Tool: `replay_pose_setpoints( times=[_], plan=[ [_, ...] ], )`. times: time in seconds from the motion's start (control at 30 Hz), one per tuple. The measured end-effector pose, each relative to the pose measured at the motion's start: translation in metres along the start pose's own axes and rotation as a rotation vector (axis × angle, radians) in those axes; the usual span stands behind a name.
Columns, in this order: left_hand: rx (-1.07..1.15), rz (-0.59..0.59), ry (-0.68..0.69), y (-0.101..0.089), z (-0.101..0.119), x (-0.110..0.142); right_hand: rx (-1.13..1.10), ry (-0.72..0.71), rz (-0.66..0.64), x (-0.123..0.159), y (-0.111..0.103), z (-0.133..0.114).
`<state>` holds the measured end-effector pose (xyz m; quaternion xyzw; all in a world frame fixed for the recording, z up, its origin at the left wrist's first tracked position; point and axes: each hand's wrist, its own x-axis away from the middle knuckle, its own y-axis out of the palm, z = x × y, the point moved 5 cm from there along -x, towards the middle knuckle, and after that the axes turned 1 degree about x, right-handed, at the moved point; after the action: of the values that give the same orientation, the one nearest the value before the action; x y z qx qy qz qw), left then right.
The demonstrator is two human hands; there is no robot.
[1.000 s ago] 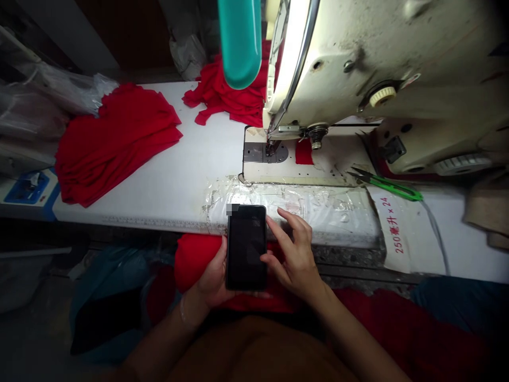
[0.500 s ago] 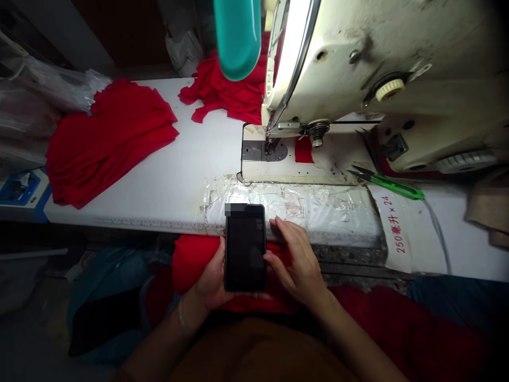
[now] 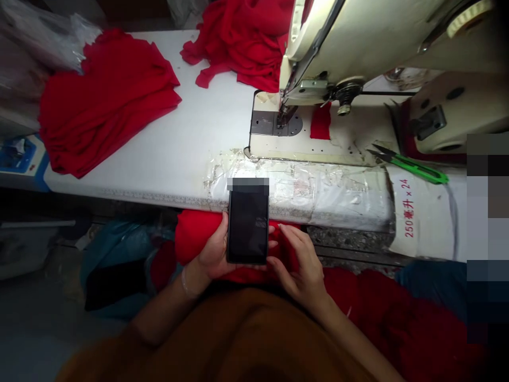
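Observation:
A black smartphone (image 3: pixel 248 225) with a dark screen is upright in front of me, just over the table's front edge. My left hand (image 3: pixel 214 246) is wrapped round it from the left and below; its thumb lies along the left side and fingertips show past the right side. My right hand (image 3: pixel 300 262) hovers to the right of the phone, fingers apart and curved, with the thumb close to the phone's lower right corner. Whether that thumb touches the phone I cannot tell. Red cloth (image 3: pixel 194 233) lies on my lap beneath both hands.
A sewing machine (image 3: pixel 382 42) stands at the right, a red scrap (image 3: pixel 320 122) on its bed. Green thread snips (image 3: pixel 417 167) lie beside it. A folded red stack (image 3: pixel 107 106) and a loose red heap (image 3: pixel 242 42) rest on the white table (image 3: pixel 159 154).
My view has shifted, so the table and machine sit higher in the picture and the teal object has left it. The right fingers have lowered from beside the phone's upper part. The left hand keeps its hold.

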<state>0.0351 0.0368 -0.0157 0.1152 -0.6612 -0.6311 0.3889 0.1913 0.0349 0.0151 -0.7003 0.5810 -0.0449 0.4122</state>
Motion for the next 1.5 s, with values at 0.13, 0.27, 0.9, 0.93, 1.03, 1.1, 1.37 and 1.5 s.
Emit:
replay_pose_setpoints(
  times=[0.13,0.27,0.9,0.93,1.03,1.1,1.37,1.5],
  plan=[
    [0.033,0.017,0.021,-0.001,-0.002,0.0,-0.058,0.071,-0.082,0.014,0.009,0.001],
    [0.067,0.035,0.041,0.001,-0.003,0.0,-0.057,0.082,-0.116,0.021,0.014,0.0],
    [-0.031,0.07,0.108,0.002,-0.004,0.0,-0.04,0.042,-0.026,0.02,0.021,-0.004],
    [-0.03,0.068,0.107,0.003,-0.004,0.0,-0.042,0.043,-0.024,0.02,0.022,-0.003],
    [-0.025,0.07,0.106,0.002,-0.004,0.0,-0.049,0.046,-0.024,0.02,0.021,-0.003],
    [-0.024,0.074,0.104,0.002,-0.005,0.0,-0.05,0.043,-0.025,0.02,0.021,-0.003],
    [-0.029,0.104,0.111,0.003,-0.004,0.0,-0.06,0.046,-0.035,0.02,0.022,-0.001],
    [-0.032,0.108,0.117,0.003,-0.004,0.0,-0.054,0.036,-0.03,0.02,0.022,-0.002]
  ],
)
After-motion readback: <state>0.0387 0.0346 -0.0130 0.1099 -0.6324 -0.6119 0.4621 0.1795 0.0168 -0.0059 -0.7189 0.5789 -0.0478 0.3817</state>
